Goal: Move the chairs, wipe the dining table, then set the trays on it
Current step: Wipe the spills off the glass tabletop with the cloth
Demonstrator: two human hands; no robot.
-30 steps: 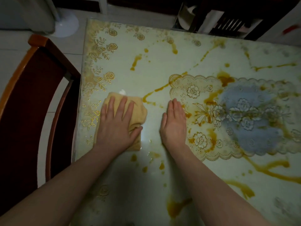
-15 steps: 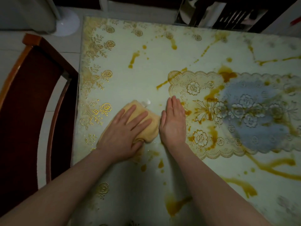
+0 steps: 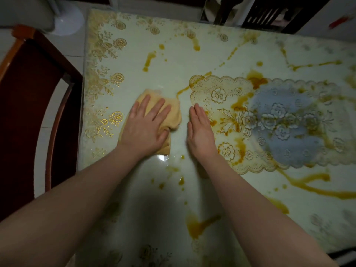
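The dining table [image 3: 173, 60] has a pale floral cover streaked with orange-brown spills. A folded yellow cloth [image 3: 173, 114] lies left of the table's middle. My left hand [image 3: 146, 126] presses flat on the cloth with fingers spread and straight. My right hand [image 3: 200, 132] rests flat on the table just right of the cloth, fingers together, at the edge of a lace-patterned mat [image 3: 279, 122]. A dark wooden chair [image 3: 28, 112] stands against the table's left side. No trays are in view.
Spill streaks [image 3: 200, 226] run across the near and right parts of the table. A white fan base [image 3: 67, 20] stands on the tiled floor beyond the chair. Dark furniture [image 3: 269, 12] sits behind the table's far edge.
My left hand slid the cloth right toward my right hand, then up and slightly back left. The streak beside the cloth is shorter. My right hand stayed in place.
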